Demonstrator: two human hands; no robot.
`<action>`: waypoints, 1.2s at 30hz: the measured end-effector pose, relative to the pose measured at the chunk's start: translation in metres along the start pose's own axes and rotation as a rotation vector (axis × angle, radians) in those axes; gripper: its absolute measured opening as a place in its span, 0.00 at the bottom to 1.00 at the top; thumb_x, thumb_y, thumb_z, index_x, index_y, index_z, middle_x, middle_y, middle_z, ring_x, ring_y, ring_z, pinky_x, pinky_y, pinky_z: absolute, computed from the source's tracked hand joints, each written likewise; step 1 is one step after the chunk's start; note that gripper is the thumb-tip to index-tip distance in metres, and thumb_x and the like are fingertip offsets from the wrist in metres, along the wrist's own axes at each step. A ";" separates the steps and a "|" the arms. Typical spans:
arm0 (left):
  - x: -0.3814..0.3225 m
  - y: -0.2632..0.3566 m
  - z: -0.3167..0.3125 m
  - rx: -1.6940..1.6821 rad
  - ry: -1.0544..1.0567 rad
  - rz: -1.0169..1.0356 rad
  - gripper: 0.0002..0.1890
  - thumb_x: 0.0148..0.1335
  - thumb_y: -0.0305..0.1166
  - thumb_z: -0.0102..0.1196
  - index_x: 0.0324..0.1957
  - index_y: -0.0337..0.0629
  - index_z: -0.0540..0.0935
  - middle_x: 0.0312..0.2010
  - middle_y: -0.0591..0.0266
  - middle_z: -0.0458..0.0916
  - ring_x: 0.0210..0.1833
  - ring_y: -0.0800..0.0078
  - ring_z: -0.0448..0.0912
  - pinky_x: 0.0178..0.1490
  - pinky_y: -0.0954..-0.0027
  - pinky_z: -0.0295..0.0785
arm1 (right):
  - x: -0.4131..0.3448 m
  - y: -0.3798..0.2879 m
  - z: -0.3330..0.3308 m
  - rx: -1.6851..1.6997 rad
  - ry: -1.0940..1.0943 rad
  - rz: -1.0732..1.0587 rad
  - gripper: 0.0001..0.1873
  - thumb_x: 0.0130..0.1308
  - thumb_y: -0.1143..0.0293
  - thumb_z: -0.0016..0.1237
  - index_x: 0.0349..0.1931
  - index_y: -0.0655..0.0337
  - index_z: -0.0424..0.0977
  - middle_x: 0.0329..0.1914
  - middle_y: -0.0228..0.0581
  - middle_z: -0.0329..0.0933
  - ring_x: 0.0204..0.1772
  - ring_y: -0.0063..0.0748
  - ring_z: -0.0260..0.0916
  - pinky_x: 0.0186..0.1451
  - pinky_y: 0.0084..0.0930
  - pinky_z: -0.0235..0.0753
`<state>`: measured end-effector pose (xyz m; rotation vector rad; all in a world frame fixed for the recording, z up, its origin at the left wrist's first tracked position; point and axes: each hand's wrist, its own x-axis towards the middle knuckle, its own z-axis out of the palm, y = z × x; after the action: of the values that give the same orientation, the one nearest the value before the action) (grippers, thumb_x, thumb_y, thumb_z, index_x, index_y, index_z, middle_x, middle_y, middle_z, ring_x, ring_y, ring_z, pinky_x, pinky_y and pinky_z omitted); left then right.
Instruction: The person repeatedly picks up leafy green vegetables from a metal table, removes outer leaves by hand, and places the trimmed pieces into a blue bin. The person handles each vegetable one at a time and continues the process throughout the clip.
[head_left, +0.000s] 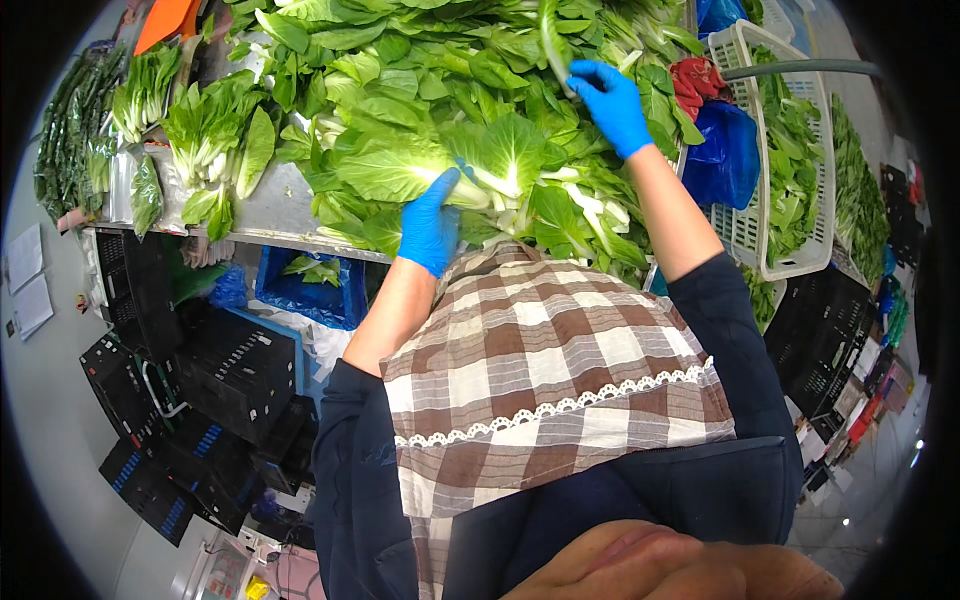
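A broad heap of leafy greens with pale stalks covers the metal table before me. My left hand, in a blue glove, grips a head of leafy greens by its pale stalks at the near side of the heap. Farther out and to the right, my right hand, also gloved in blue, pinches the white stalk of a single leaf between thumb and fingers. Loose leaves and cut white stalk pieces lie between my hands and the checked apron.
Bunches of greens lie at the left on the metal table. A white plastic basket of greens stands at the right, beside a blue plastic bag and a red cloth. Black crates are stacked below left, near a blue-lined bin.
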<state>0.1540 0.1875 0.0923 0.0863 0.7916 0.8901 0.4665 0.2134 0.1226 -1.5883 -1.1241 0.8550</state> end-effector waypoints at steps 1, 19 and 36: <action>0.001 0.002 -0.004 -0.006 0.014 0.058 0.18 0.64 0.23 0.56 0.56 0.31 0.72 0.46 0.51 0.78 0.49 0.58 0.78 0.57 0.59 0.75 | -0.011 -0.003 -0.004 -0.319 -0.074 -0.207 0.12 0.62 0.72 0.57 0.46 0.58 0.81 0.43 0.40 0.81 0.46 0.34 0.79 0.51 0.28 0.77; -0.017 0.000 0.018 0.010 0.072 0.047 0.20 0.61 0.22 0.59 0.56 0.36 0.74 0.50 0.55 0.79 0.51 0.62 0.78 0.56 0.60 0.74 | 0.043 0.004 0.056 -0.701 0.180 -0.200 0.32 0.55 0.61 0.63 0.61 0.57 0.72 0.53 0.54 0.76 0.54 0.48 0.75 0.57 0.38 0.74; -0.013 -0.005 0.013 0.019 0.031 0.092 0.18 0.61 0.24 0.60 0.54 0.35 0.76 0.48 0.56 0.79 0.50 0.65 0.78 0.55 0.62 0.74 | 0.031 -0.231 -0.037 -0.328 -0.528 -0.017 0.25 0.53 0.86 0.57 0.54 0.67 0.75 0.51 0.37 0.78 0.53 0.25 0.72 0.52 0.24 0.76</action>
<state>0.1615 0.1784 0.1072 0.1262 0.8304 0.9731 0.4497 0.2540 0.3543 -1.6544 -1.7198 1.1644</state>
